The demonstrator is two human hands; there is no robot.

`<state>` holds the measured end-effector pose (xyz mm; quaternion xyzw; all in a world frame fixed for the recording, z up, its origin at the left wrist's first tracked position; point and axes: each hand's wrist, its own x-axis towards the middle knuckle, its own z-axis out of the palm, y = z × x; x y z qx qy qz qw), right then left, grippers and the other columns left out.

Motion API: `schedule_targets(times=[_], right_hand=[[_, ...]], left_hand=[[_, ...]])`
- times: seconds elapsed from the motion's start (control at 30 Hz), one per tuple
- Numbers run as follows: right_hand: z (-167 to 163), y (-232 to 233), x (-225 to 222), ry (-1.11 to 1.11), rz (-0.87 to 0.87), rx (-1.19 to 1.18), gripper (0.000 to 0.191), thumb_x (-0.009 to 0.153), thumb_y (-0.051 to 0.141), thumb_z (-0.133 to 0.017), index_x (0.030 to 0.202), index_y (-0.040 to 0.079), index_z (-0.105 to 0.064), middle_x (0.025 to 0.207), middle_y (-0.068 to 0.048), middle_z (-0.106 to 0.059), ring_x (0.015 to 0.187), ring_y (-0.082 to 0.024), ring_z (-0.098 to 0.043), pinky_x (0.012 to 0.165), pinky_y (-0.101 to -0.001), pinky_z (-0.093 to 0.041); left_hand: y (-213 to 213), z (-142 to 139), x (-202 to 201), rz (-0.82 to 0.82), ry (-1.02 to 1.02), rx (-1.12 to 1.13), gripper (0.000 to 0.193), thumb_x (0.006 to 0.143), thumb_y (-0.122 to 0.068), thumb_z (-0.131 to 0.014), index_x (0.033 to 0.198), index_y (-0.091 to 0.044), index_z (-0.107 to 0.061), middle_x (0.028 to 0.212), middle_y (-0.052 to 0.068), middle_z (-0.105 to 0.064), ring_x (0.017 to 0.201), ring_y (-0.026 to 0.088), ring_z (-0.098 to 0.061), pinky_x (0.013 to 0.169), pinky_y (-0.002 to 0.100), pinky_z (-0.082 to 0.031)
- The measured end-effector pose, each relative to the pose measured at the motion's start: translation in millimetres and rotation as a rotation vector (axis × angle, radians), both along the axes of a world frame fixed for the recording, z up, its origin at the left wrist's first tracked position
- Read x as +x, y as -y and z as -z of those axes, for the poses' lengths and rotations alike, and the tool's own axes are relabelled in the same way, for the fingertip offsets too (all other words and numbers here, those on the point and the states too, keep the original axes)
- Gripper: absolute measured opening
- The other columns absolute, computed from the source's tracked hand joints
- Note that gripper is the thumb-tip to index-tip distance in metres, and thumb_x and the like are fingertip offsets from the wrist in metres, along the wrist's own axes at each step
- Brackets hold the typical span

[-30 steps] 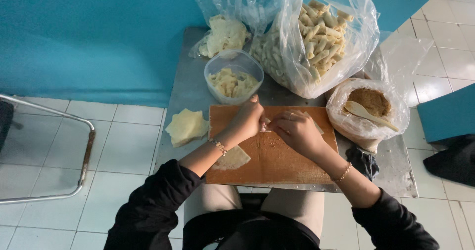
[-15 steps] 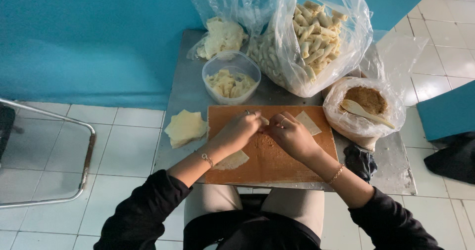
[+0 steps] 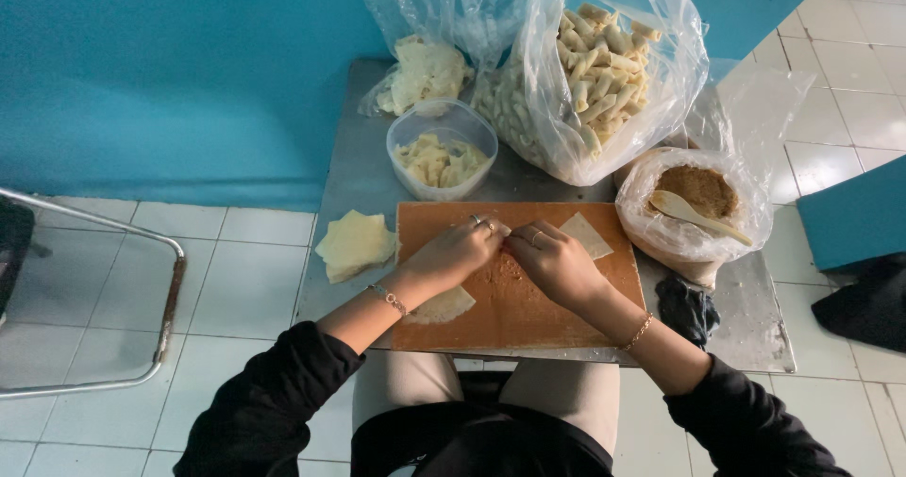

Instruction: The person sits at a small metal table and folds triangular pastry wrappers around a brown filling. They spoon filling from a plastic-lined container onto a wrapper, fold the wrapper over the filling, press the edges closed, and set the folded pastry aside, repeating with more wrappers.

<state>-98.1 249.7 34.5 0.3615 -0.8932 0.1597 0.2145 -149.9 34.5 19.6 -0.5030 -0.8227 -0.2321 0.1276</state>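
Head view, left hand [image 3: 460, 251] and right hand [image 3: 554, 262] fingertips together pinching a wrapper on brown cutting board [image 3: 528, 307]

A pale thin wrapper [image 3: 585, 234] lies flat on the brown cutting board [image 3: 528, 307], its near end under the fingers.

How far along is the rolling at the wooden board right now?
Done: a clear bag is heaped with finished rolls. In hand: the left hand and right hand meet over one wrapper on the wooden board; what their fingers pinch is hidden. Left: a stack of wrappers beside the board and brown filling in its bag-lined bowl.
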Motion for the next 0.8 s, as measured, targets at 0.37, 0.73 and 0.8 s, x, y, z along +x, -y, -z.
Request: schedule_targets(times=[0.37,0.73,0.8], right_hand=[[-4.3,3.4,-15.0,0.083,0.001,-0.035,0.026,0.084,0.004,-0.069,0.109,0.009,-0.074,0.1,-0.007,-0.066,0.098,-0.027,-0.065,0.082,-0.0367,-0.056],[-6.7,0.2,-6.7,-0.107,-0.005,0.082,0.022,0.084,0.01,-0.068,0.106,0.007,-0.072,0.106,-0.004,-0.069,0.101,-0.022,-0.066,0.085,-0.0367,-0.049],[-5.1,1.5,-7.6,-0.119,0.004,0.119,0.023,0.084,0.011,-0.068,0.106,0.007,-0.072,0.103,-0.004,-0.068,0.1,-0.022,-0.065,0.086,-0.0373,-0.048]], left_hand=[[-0.2,-12.7,-4.9,-0.16,0.426,0.244,0.012,0.083,-0.005,-0.076,0.094,-0.003,-0.077,0.104,0.022,-0.063,0.091,0.038,-0.065,0.08,0.045,-0.052],[-6.1,-17.9,-17.4,-0.251,0.418,0.21,0.011,0.074,-0.007,-0.08,0.077,0.0,-0.072,0.09,0.021,-0.065,0.09,0.038,-0.065,0.078,0.047,-0.052],[-5.3,-15.1,-4.5,-0.279,0.293,0.213,0.01,0.073,-0.004,-0.076,0.079,0.001,-0.07,0.098,0.023,-0.066,0.09,0.04,-0.065,0.078,0.048,-0.052]])
